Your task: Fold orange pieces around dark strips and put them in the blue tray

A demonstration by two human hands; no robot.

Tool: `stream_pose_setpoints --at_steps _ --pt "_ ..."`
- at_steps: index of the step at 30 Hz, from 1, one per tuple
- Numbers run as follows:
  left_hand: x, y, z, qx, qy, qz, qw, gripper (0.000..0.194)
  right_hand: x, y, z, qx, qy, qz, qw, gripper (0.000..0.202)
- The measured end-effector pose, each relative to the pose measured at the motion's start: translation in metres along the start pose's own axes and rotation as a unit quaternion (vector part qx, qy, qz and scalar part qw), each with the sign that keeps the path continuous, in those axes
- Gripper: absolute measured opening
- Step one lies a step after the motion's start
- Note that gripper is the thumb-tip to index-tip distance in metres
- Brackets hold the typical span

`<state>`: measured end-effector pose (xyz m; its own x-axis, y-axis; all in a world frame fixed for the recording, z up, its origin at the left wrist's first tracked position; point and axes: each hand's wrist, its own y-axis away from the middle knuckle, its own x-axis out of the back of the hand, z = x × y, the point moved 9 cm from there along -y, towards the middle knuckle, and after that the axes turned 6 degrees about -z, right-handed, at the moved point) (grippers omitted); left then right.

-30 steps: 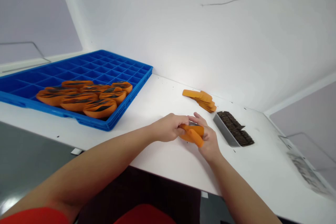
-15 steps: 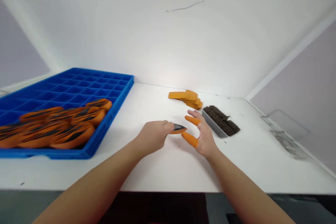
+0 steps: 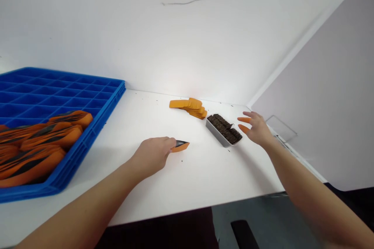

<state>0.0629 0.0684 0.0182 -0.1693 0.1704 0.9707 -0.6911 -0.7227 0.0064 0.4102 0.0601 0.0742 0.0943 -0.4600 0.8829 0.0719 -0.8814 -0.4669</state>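
Note:
My left hand [image 3: 153, 155] pinches a small orange and black piece [image 3: 181, 146], whose pointed end sticks out to the right over the white table. My right hand [image 3: 254, 125], with orange covers on two fingers, is spread and holds nothing. It hovers just right of a grey box [image 3: 216, 134] packed with thin dark brown pieces [image 3: 224, 127]. Left of the box lies a fanned stack of flat yellow-orange pieces [image 3: 191, 106].
At the left, a blue compartment tray [image 3: 87, 140] holds bundles of orange and black pieces [image 3: 52, 134] in its near part. Behind the white table [image 3: 187, 183] rises a white wall. A thin wire frame [image 3: 282, 126] stands at the right.
My right hand has moved right, away from the piece in my left hand, to the far side of the grey box. The view has turned to the right; my left hand still holds the piece.

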Motion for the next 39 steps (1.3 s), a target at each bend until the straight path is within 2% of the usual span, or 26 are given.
stream_pose_setpoints --at_steps 4,7,11,16,19,21,23,25,27,29,31,35,39 --pt "0.002 0.0 -0.002 0.006 0.023 0.004 1.0 0.014 -0.026 -0.017 -0.007 0.069 0.025 -0.109 0.991 0.025" --pt "0.002 0.0 -0.002 0.002 0.034 0.013 0.999 0.014 -0.034 -0.023 -0.015 0.078 0.027 -0.129 0.988 0.02" --pt "0.001 0.0 -0.002 0.001 0.038 0.014 0.999 0.014 -0.032 -0.022 -0.021 0.08 0.031 -0.129 0.988 0.017" --pt "0.0 0.0 -0.001 0.002 0.034 0.002 0.999 0.014 -0.016 -0.022 -0.009 0.075 0.027 -0.108 0.991 0.017" --pt "0.001 -0.001 -0.001 -0.002 0.037 0.006 0.999 0.014 0.009 -0.024 0.001 0.063 0.016 -0.073 0.995 0.021" --pt "0.001 -0.001 -0.001 0.0 0.035 0.004 0.999 0.013 0.033 -0.021 -0.004 0.047 -0.001 -0.027 0.999 0.025" --pt "0.0 -0.001 0.0 0.001 0.032 0.0 1.0 0.012 0.06 -0.013 -0.02 0.015 -0.045 0.049 0.998 0.024" --pt "-0.002 -0.002 0.002 -0.002 0.028 -0.006 1.0 0.012 0.074 -0.001 -0.047 -0.023 -0.13 0.096 0.987 0.017" --pt "-0.002 -0.003 0.003 -0.007 0.027 -0.005 1.0 0.014 0.073 0.009 -0.094 0.021 -0.235 0.119 0.964 0.014" --pt "-0.003 -0.003 0.004 -0.01 0.027 0.0 1.0 0.016 0.059 0.016 -0.145 0.087 -0.317 0.102 0.939 0.008" --pt "-0.002 -0.003 0.004 -0.014 0.025 0.007 1.0 0.016 0.033 0.017 -0.178 0.094 -0.361 0.064 0.926 0.006" --pt "0.0 -0.001 0.005 -0.036 0.026 0.025 0.999 0.016 -0.006 0.01 -0.198 0.052 -0.406 0.048 0.911 0.008" --pt "0.0 0.001 0.006 -0.042 0.029 0.03 0.998 0.016 -0.017 0.008 -0.203 0.069 -0.403 0.032 0.912 0.012"
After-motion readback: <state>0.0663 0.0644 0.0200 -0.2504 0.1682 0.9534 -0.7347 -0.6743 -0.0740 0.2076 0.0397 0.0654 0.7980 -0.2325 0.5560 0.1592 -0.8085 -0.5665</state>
